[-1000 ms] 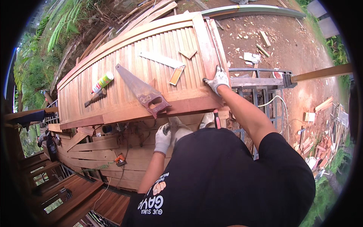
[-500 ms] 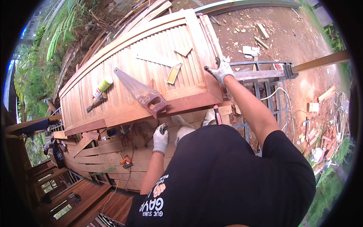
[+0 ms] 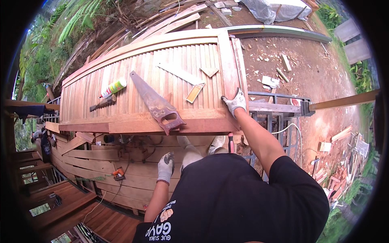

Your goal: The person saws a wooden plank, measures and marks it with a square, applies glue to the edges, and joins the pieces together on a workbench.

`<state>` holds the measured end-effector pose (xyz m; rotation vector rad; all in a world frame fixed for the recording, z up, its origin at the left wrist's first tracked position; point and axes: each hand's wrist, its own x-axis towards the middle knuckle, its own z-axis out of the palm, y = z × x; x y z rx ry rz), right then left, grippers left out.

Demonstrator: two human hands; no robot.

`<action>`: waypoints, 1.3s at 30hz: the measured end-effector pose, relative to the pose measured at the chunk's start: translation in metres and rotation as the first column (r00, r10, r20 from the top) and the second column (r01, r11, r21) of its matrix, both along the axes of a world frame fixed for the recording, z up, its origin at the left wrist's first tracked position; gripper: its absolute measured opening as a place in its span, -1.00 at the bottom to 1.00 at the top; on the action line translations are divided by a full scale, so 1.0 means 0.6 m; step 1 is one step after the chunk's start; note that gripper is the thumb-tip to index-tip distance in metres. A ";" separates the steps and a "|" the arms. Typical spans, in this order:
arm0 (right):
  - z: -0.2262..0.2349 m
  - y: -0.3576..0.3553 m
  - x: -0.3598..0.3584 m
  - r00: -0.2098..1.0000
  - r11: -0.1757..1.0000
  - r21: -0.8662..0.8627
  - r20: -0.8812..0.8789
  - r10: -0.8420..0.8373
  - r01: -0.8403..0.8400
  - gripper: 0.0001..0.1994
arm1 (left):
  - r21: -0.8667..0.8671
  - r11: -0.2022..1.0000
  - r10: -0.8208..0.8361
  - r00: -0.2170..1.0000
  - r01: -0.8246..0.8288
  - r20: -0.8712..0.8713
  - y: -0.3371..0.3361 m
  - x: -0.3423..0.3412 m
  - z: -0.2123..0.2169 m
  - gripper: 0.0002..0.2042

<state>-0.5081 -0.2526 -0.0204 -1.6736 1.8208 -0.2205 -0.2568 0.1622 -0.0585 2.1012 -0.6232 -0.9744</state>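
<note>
A louvred wooden shutter panel point(image 3: 117, 123) lies flat before me. My right hand point(image 3: 236, 102), in a white glove with dark fingertips, rests on its right end with thumb and fingers spread. My gloved left hand point(image 3: 165, 167) hangs below the near edge, fingers curled together; what they hold, if anything, is hidden. On the panel lie a handsaw point(image 3: 156, 105) with a brown handle, a try square point(image 3: 195, 94) with a yellow-faced stock, a small triangular wood piece point(image 3: 209, 72), a white-and-green bottle point(image 3: 113, 88) and a chisel-like tool point(image 3: 102, 103).
A red-and-black handle point(image 3: 231, 143) stands upright at the panel's near edge, by my body. Metal framework point(image 3: 279, 106) stands to the right. An orange power tool point(image 3: 118, 174) with a cord sits on the plank floor point(image 3: 133, 184). Offcuts and timber are scattered around.
My view has shifted, so the panel sits lower in it. My right hand has come nearer along the panel's right end. The left hand stays low, its fingers still curled.
</note>
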 end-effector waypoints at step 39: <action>-0.014 -0.046 -0.303 0.967 0.956 -0.179 0.148 -0.209 0.234 -0.64 | 0.040 0.979 -0.196 0.976 0.200 -0.094 -0.068 0.067 0.019 -0.64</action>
